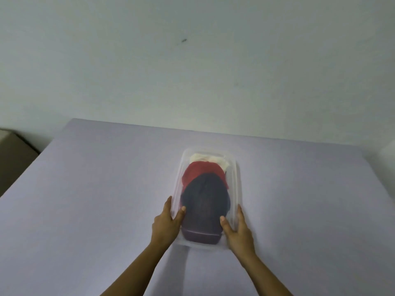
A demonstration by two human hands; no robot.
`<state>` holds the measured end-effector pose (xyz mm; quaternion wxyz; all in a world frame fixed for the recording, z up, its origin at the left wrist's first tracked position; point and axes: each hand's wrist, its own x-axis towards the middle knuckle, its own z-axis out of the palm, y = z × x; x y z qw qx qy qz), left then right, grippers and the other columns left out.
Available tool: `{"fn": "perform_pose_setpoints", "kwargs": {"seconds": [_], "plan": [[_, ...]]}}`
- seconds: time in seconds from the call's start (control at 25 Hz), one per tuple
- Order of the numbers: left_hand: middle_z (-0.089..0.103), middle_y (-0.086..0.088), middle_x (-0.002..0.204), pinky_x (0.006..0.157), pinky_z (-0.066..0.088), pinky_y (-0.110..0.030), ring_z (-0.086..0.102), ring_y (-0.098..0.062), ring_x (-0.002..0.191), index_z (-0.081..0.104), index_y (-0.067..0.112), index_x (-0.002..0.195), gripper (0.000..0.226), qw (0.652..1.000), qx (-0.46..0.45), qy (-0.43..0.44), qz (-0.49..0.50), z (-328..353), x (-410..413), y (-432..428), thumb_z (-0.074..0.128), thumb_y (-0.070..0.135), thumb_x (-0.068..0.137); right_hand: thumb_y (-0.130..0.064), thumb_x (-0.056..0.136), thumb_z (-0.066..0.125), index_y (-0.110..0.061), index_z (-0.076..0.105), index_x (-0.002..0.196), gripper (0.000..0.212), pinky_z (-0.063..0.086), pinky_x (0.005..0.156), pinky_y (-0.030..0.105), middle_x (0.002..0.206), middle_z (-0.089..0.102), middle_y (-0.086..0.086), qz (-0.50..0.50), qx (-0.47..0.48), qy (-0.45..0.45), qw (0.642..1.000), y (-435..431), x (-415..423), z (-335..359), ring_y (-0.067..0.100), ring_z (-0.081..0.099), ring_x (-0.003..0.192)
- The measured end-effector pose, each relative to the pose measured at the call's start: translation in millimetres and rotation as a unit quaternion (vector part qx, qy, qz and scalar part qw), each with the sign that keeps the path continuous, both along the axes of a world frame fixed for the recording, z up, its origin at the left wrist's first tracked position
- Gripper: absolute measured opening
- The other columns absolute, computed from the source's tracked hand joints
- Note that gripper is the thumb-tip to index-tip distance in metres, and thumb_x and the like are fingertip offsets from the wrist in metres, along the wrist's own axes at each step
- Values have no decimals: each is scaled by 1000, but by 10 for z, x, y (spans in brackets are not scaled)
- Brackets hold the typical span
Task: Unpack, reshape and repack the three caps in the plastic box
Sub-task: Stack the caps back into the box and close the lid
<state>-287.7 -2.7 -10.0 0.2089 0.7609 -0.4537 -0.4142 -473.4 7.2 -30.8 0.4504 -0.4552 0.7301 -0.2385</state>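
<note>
A clear plastic box [235, 180] with a translucent lid lies lengthwise on the table. Through the lid show three stacked caps: a navy cap [204, 201] nearest me, a red cap [201, 170] behind it, and a white cap [210, 159] at the far end. My left hand [166, 223] grips the box's near left side, thumb on the lid and fingers along the wall. My right hand [237, 229] grips the near right side the same way, thumb on top.
The table [96, 189] is covered in pale lavender cloth and reaches to a plain white wall. A brown box-like object [15, 152] stands off the table's far left corner. A white object [388, 150] shows at the right edge.
</note>
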Motion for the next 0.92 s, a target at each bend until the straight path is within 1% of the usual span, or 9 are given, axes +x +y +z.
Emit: {"fn": "perform_pose_setpoints", "kwargs": {"seconds": [0.16,0.28,0.32,0.4,0.52,0.72,0.84,0.88,0.92], "plan": [[48,-9,142,101,44,-41,54,-32,121,16,20,150,64,1000,-16,19,0,98,-304,-482,39,45,96,-47,89,52,-29,10,149,75,38,106,41,150,35,7,-4,-6,-15,1000,-526,-303,31,31,41,133],[48,-11,141,101,44,-42,54,-33,121,16,20,150,65,999,-13,32,1,78,-460,-861,40,45,95,-47,89,52,-29,8,149,76,39,107,45,151,34,6,0,-7,-29,1000,-902,-464,47,31,41,133],[48,-11,141,101,44,-43,54,-33,121,15,20,150,65,999,-10,37,5,56,-492,-957,41,45,95,-47,89,52,-29,8,149,77,39,107,45,151,33,7,4,-7,-31,999,-999,-495,42,30,41,133],[48,-11,141,101,44,-44,53,-34,121,15,21,150,65,999,-2,40,10,11,-532,-1111,41,45,95,-46,90,52,-28,6,149,77,38,108,40,152,33,6,14,-7,-30,999,-1167,-540,17,29,40,133],[47,-11,141,102,44,-46,53,-35,122,14,23,150,67,1000,5,24,12,-73,-532,-1349,40,48,94,-45,90,51,-27,6,149,77,36,106,35,152,32,5,21,-15,-22,999,-1394,-566,-45,28,39,134],[47,-10,141,101,44,-48,53,-36,122,17,23,149,69,1000,0,4,-2,-192,-492,-1639,42,51,92,-46,90,51,-27,5,149,77,41,102,37,150,35,7,13,-26,-15,999,-1613,-552,-114,31,42,131],[47,-8,142,100,45,-47,54,-35,121,16,23,149,69,1000,2,8,-15,-220,-488,-1699,43,52,92,-47,89,51,-26,5,149,78,38,105,38,152,31,6,22,-26,-20,999,-1652,-564,-123,31,39,134],[44,-8,144,101,44,-47,52,-35,124,15,23,149,69,1000,6,15,-18,-240,-487,-1696,42,52,92,-48,89,51,-25,6,149,79,37,105,39,153,29,6,23,-23,-21,999,-1638,-560,-135,31,37,135],[40,-8,147,103,42,-48,47,-36,128,14,22,150,70,1000,1,6,-17,-232,-482,-1665,41,52,93,-51,88,50,-24,7,149,79,36,106,40,155,25,7,14,-27,-3,1000,-1608,-546,-124,31,33,137]]}}
